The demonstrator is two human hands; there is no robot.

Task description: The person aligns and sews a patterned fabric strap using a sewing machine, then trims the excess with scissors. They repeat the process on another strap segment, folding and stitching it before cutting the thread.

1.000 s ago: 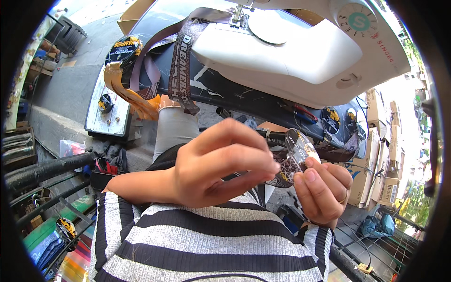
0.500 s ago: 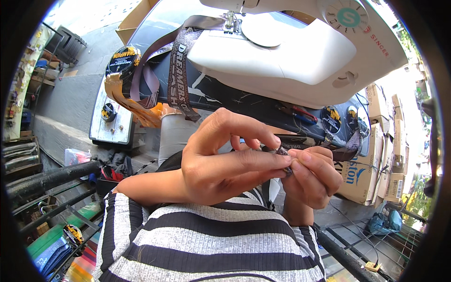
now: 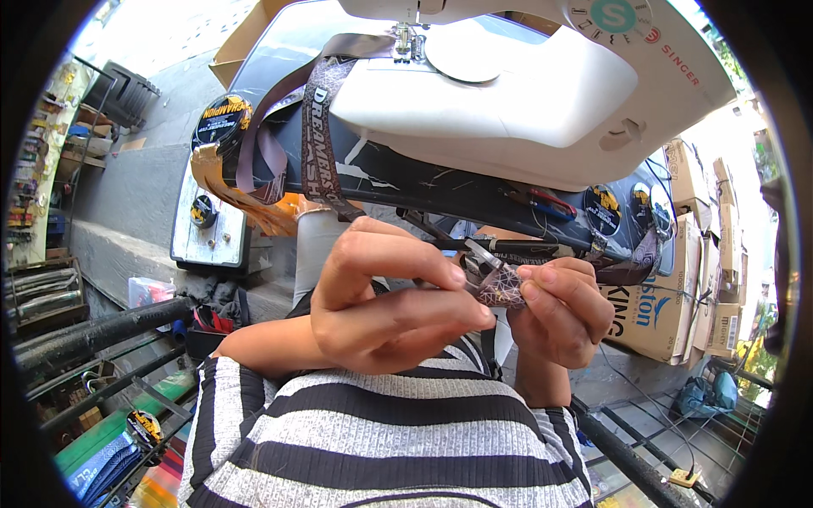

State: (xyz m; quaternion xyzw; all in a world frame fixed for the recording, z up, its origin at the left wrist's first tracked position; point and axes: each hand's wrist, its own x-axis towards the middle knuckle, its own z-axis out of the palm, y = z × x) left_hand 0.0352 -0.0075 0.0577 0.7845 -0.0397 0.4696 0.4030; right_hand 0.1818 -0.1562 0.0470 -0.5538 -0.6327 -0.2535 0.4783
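My right hand (image 3: 563, 309) pinches the end of a dark patterned ribbon (image 3: 501, 286) with pale lines between thumb and fingers. From the left, my left hand (image 3: 381, 296) reaches to the same ribbon, its fingers curled and their tips beside its edge. A small shiny metal piece (image 3: 483, 253) stands up next to those fingertips; its kind and what the left fingers grip are hidden. Beyond my hands is a white sewing machine (image 3: 500, 127). A long printed lanyard ribbon (image 3: 320, 140) runs from its presser foot (image 3: 408, 44) and hangs over the table's near edge.
The machine stands on a dark marbled table (image 3: 356, 173). Red-handled pliers (image 3: 550, 204) and a round black-and-yellow medal (image 3: 602, 209) lie near its front edge. A stack of medals (image 3: 222, 120) stands at left. Cardboard boxes (image 3: 669, 309) are at right, metal rails (image 3: 102, 326) at lower left.
My left hand has drawn slightly left, away from the right fingertips. More of the patterned ribbon and the metal piece now show between the hands. The view has shifted slightly.
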